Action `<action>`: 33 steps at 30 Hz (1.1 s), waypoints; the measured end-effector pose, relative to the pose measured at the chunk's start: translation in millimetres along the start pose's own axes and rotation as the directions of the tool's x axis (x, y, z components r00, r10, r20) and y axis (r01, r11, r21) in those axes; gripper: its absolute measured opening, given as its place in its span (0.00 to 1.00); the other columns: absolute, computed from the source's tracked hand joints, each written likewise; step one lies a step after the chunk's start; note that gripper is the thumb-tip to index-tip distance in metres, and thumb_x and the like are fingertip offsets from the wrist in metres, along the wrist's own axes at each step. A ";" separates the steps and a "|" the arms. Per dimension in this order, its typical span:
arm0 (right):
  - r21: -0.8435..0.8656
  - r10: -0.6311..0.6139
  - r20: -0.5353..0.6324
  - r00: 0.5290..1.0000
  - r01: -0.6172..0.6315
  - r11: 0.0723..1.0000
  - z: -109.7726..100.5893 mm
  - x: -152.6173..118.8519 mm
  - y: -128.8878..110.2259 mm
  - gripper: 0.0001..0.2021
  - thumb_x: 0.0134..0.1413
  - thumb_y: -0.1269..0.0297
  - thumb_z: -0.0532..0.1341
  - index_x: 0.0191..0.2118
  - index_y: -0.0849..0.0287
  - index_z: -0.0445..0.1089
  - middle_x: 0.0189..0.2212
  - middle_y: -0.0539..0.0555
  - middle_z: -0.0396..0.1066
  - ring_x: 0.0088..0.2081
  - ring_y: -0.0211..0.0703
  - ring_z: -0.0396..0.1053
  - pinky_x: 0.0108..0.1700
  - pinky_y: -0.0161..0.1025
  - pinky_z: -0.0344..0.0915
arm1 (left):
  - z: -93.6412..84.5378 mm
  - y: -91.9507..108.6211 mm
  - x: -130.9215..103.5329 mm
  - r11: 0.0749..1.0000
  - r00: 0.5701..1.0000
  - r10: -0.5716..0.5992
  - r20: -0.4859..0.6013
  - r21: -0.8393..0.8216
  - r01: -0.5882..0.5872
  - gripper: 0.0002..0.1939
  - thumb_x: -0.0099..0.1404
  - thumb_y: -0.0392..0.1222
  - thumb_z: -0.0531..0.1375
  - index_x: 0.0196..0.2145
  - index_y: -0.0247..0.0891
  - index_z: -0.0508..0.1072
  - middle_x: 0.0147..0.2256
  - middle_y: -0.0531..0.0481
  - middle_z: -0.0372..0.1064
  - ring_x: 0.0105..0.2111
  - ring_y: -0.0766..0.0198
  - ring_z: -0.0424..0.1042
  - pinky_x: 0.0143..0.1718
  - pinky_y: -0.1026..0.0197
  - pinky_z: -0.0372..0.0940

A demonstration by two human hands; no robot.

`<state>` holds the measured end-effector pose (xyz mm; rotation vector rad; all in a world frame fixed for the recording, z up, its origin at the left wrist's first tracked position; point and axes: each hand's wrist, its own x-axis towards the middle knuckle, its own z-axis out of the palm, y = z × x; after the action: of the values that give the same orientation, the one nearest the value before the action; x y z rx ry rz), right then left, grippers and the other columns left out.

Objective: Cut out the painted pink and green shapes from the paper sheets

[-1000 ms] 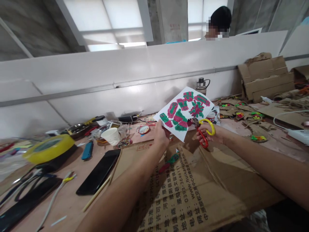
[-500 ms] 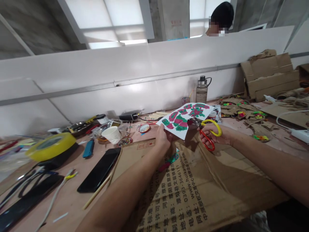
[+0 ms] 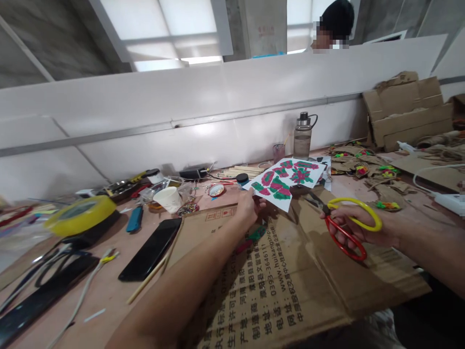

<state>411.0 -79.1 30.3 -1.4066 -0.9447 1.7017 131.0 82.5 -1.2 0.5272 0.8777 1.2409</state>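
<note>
My left hand (image 3: 251, 207) pinches the lower left corner of a white paper sheet (image 3: 285, 182) painted with green and pink shapes. The sheet is held tilted above a brown cardboard piece (image 3: 319, 291). In my right hand (image 3: 350, 224) are scissors (image 3: 347, 225) with one yellow and one red handle, fingers through the loops. Their blades are parted and point left, a short gap from the sheet's notched right edge. Small green and pink cut pieces (image 3: 256, 235) lie on the cardboard below my left hand.
A black phone (image 3: 150, 249), yellow tape roll (image 3: 82, 215) and paper cup (image 3: 167, 199) stand on the left. Behind the sheet is a bottle (image 3: 302, 140). Cardboard scraps with coloured bits (image 3: 363, 167) cover the right side. A person (image 3: 336, 24) is beyond the white partition (image 3: 218, 106).
The scissors in my right hand have moved right and down, away from the paper. My left hand and the sheet have shifted slightly right; a dark-lidded jar now shows behind them.
</note>
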 end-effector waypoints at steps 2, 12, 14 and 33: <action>0.013 -0.057 -0.049 0.997 0.058 0.998 4.4 -17.0 10.4 0.19 0.53 0.55 0.71 0.49 0.55 0.72 0.25 0.51 0.74 0.20 0.41 0.71 0.20 0.35 0.68 | 4.9 -1.4 -8.2 1.000 1.000 -0.012 -0.011 0.025 0.012 0.04 0.72 0.39 0.62 0.41 0.39 0.69 0.28 0.51 0.74 0.21 0.63 0.76 0.23 0.64 0.73; -0.070 0.064 -0.028 0.998 -0.065 0.995 57.6 -54.1 26.3 0.30 0.43 0.44 0.74 0.50 0.52 0.72 0.17 0.47 0.67 0.19 0.43 0.70 0.18 0.32 0.66 | 22.5 -2.9 -35.8 0.998 0.997 -0.046 0.064 0.046 0.043 0.08 0.78 0.39 0.56 0.38 0.38 0.70 0.29 0.47 0.76 0.28 0.62 0.79 0.34 0.62 0.78; -0.133 0.098 -0.005 0.995 -0.098 0.986 67.8 -49.1 15.6 0.28 0.43 0.41 0.72 0.45 0.54 0.73 0.14 0.47 0.64 0.17 0.42 0.68 0.17 0.32 0.65 | 23.2 -3.1 -36.7 0.999 0.998 -0.024 0.063 0.042 0.021 0.08 0.77 0.38 0.56 0.37 0.38 0.70 0.29 0.47 0.76 0.29 0.61 0.80 0.35 0.61 0.78; -0.081 -0.048 -0.028 0.998 0.045 0.996 101.1 16.9 -6.1 0.22 0.61 0.39 0.62 0.31 0.55 0.64 0.17 0.46 0.65 0.14 0.38 0.63 0.14 0.34 0.60 | 29.6 -9.1 -49.2 0.999 0.996 -0.048 0.077 -0.016 0.049 0.11 0.79 0.37 0.52 0.39 0.35 0.71 0.30 0.46 0.78 0.26 0.61 0.80 0.32 0.61 0.75</action>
<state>309.3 -70.5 41.5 -1.4462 -1.0316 1.6206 156.7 36.2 22.9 0.5329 0.8097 1.1761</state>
